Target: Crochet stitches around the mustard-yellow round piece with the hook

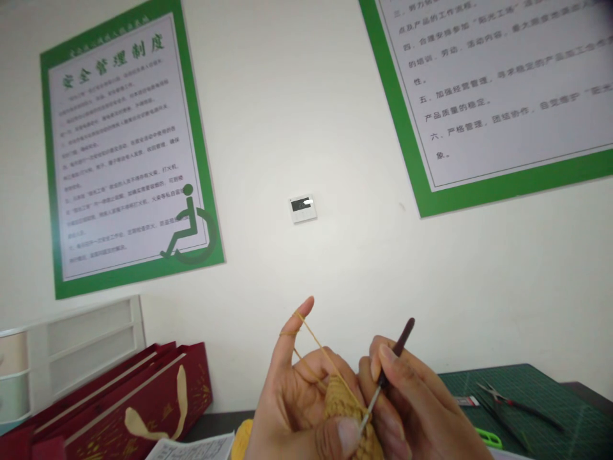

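Pinched between the thumb and fingers of my left hand point(306, 396) is a tan crocheted piece point(341, 402). Its index finger points up, with tan yarn point(318, 342) looped round it and running down to the piece. My right hand point(412, 396) grips a crochet hook point(405, 335) with a dark handle, tilted down to the left. The hook's metal shaft meets the crocheted piece beside my left thumb. The lower part of the piece is cut off by the frame's bottom edge.
Dark red gift bags point(158, 409) stand at the left, before a pale storage rack point(90, 345). A yellow yarn ball point(242, 439) and printed paper point(191, 448) lie low. Pliers point(522, 406) rest on a green cutting mat point(550, 390). Posters hang on the wall point(306, 128).
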Demonstrator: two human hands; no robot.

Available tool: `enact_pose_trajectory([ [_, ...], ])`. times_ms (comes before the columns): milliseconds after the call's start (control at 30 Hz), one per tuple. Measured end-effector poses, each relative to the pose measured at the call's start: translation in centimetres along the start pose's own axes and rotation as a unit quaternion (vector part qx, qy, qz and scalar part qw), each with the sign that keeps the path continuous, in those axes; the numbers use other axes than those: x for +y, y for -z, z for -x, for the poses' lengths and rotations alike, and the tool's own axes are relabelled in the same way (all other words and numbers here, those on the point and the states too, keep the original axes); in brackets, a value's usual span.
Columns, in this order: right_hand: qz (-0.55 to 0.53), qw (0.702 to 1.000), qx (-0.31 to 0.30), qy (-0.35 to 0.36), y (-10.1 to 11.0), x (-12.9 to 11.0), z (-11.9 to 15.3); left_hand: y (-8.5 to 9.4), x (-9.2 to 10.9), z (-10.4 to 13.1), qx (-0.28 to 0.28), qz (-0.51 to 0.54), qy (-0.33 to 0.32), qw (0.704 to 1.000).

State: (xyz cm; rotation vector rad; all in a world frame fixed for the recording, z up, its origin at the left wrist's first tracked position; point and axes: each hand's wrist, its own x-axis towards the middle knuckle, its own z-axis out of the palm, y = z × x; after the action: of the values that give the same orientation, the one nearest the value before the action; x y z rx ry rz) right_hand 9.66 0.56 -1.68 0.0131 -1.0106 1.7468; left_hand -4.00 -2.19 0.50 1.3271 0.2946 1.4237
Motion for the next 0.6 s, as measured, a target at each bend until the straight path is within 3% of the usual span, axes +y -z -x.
enact_pose_trajectory([
  [333,-0.035,0.998,-0.003,-0.044,0.2,0.3,-0.8,0.6,-0.2,0.1,0.061,-0.038,-0.038,0.997],
  [500,0.033,0.998,0.047,0.001,-0.2,0.1,-0.3,0.2,0.0,0.4,0.057,-0.046,-0.036,0.997],
  [600,0.059,0.997,0.043,0.037,-0.5,0.0,-0.1,-0.4,0.3,0.6,0.058,-0.036,-0.03,0.997],
])
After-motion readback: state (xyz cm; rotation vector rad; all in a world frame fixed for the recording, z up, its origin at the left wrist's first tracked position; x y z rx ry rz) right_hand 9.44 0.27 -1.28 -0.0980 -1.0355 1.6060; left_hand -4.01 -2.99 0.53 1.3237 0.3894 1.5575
